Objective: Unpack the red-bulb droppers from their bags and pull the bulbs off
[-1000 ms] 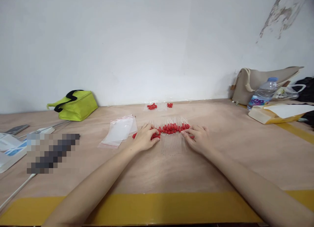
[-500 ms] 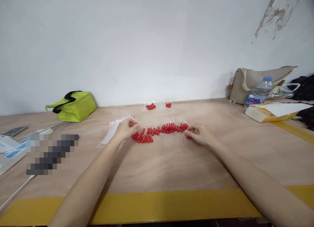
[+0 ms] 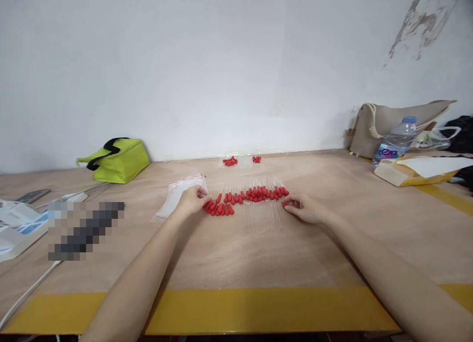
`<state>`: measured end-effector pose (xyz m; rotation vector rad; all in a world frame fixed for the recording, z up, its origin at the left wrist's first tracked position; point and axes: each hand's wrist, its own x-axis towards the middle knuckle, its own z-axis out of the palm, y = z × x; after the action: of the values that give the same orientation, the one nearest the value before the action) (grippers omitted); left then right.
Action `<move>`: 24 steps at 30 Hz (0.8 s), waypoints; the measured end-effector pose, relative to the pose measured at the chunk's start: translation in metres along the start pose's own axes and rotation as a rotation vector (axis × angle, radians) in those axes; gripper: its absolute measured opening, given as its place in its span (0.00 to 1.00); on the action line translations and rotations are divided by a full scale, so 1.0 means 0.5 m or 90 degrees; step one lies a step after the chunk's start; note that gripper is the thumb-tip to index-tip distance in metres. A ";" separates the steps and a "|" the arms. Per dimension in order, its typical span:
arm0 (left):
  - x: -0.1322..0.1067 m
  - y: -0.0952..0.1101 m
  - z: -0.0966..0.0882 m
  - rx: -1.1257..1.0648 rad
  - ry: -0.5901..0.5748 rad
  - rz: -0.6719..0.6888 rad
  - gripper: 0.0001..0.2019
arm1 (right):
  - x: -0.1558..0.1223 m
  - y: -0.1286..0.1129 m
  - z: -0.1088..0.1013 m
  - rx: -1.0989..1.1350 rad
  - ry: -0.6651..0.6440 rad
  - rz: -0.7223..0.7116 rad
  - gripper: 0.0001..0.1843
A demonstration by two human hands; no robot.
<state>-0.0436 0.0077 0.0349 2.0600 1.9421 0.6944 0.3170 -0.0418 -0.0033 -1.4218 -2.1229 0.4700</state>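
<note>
A row of clear glass droppers with red rubber bulbs [image 3: 258, 194] lies in the middle of the wooden table [image 3: 236, 253]. A loose cluster of red bulbs [image 3: 219, 208] lies at the row's left end. My left hand [image 3: 191, 200] rests on a stack of clear zip bags [image 3: 176, 198], its curled fingers pinching the top bag's edge beside the loose bulbs. My right hand [image 3: 305, 208] sits at the row's right end, its fingertips pinched on a red bulb [image 3: 284, 204].
A lime green bag [image 3: 116, 159] stands at the back left. Papers and cables [image 3: 22, 223] lie at the far left. A small bag of red bulbs [image 3: 236, 160] lies near the wall. A beige tote [image 3: 391, 125], water bottle [image 3: 395, 140] and envelope [image 3: 417, 170] are at the right.
My left hand left the red bulbs and moved left onto the zip bags. My right hand stayed at the right end of the row. The loose bulbs are now uncovered.
</note>
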 end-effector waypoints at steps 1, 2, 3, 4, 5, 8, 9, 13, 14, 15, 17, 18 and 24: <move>0.000 0.002 -0.001 0.010 0.006 -0.002 0.11 | 0.001 -0.003 0.006 0.007 0.025 0.019 0.12; 0.001 0.005 -0.001 0.023 0.011 -0.003 0.11 | 0.003 -0.007 0.012 0.014 0.057 0.044 0.12; 0.002 0.010 -0.001 0.037 0.013 -0.005 0.12 | 0.004 -0.012 0.017 0.020 0.088 0.070 0.13; 0.004 0.017 0.000 0.052 0.009 -0.007 0.12 | 0.005 -0.016 0.022 0.024 0.115 0.092 0.14; 0.007 0.023 0.001 0.068 0.001 -0.008 0.13 | 0.006 -0.019 0.026 0.028 0.137 0.109 0.15; 0.019 0.045 0.009 0.112 -0.043 -0.021 0.14 | 0.008 -0.021 0.033 0.040 0.171 0.120 0.17; 0.025 0.051 0.012 0.125 -0.059 -0.029 0.15 | 0.009 -0.019 0.034 0.041 0.180 0.122 0.17; 0.043 0.069 0.023 0.169 -0.113 -0.068 0.14 | 0.010 -0.008 0.038 0.023 0.194 0.134 0.18; 0.045 0.072 0.024 0.176 -0.120 -0.075 0.13 | 0.009 -0.007 0.038 0.020 0.188 0.130 0.17; 0.046 0.074 0.026 0.182 -0.123 -0.079 0.13 | 0.009 -0.008 0.039 0.018 0.181 0.122 0.17; 0.044 0.078 0.028 0.191 -0.125 -0.082 0.14 | 0.008 -0.012 0.040 0.016 0.174 0.110 0.17; 0.041 0.079 0.028 0.195 -0.125 -0.082 0.14 | 0.008 -0.015 0.039 0.015 0.172 0.107 0.17; 0.034 0.075 0.039 0.214 -0.113 -0.085 0.17 | 0.007 -0.030 0.037 -0.007 0.185 0.092 0.15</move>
<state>-0.0010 0.0236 0.0387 2.0612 2.1835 0.1579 0.2937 -0.0441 -0.0091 -1.5537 -1.8044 0.2849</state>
